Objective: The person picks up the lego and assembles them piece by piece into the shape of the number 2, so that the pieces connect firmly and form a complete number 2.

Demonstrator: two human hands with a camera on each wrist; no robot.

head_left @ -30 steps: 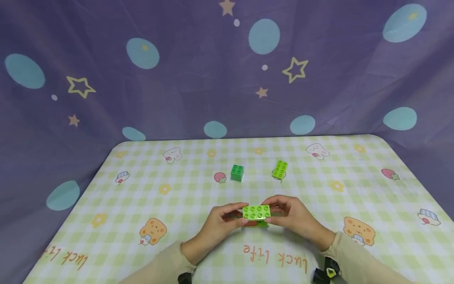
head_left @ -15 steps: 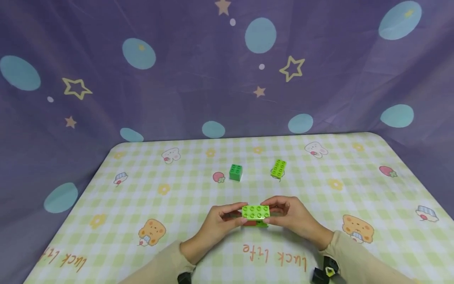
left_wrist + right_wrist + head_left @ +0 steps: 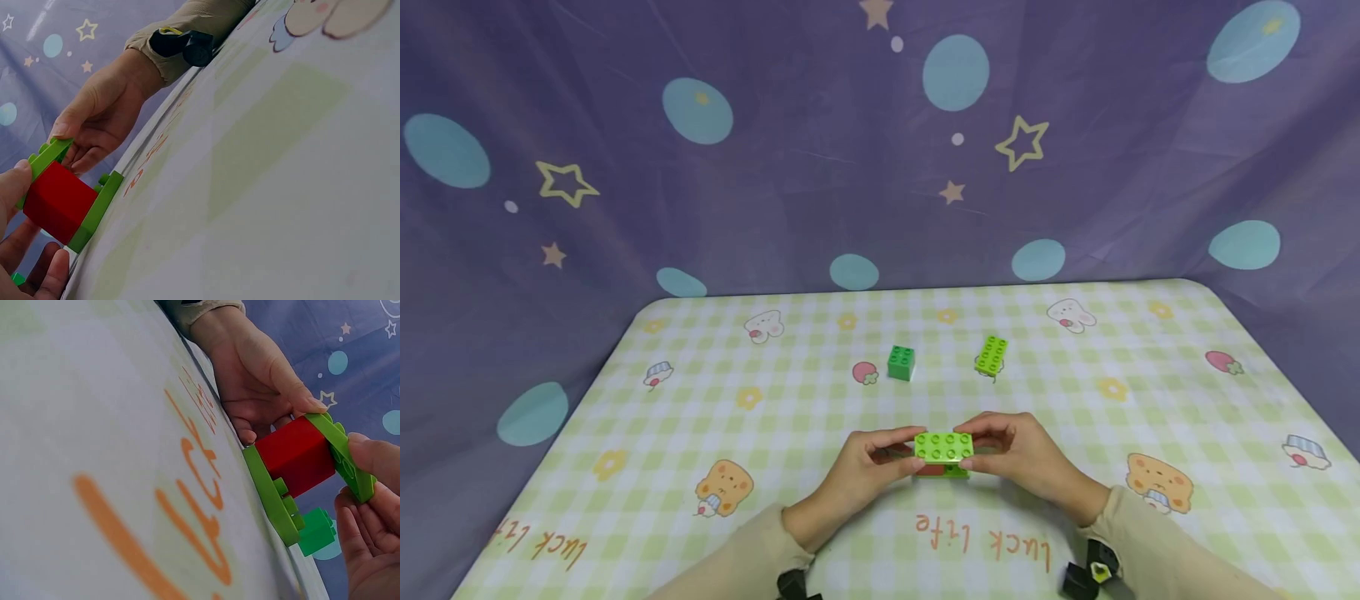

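Note:
Between both hands is a small stack of toy building bricks at the near middle of the table. A lime-green studded plate [image 3: 943,447] forms its top. Beneath that plate's left part is a red brick [image 3: 297,456], which stands on a lower lime-green plate [image 3: 272,497] lying at the tabletop. To the right of the red brick, the top plate overhangs. My left hand [image 3: 867,468] pinches the top plate's left end, thumb at the near side and fingers behind. My right hand [image 3: 1022,457] pinches its right end between thumb and fingers.
Beyond the hands, a dark green brick [image 3: 901,362] stands on the checked tablecloth [image 3: 820,358]. To its right lies another lime-green plate [image 3: 991,356]. A purple patterned curtain [image 3: 850,167] hangs behind the table's far edge.
The hands and stack hold nearly the same position throughout. Only the head view shifts slightly.

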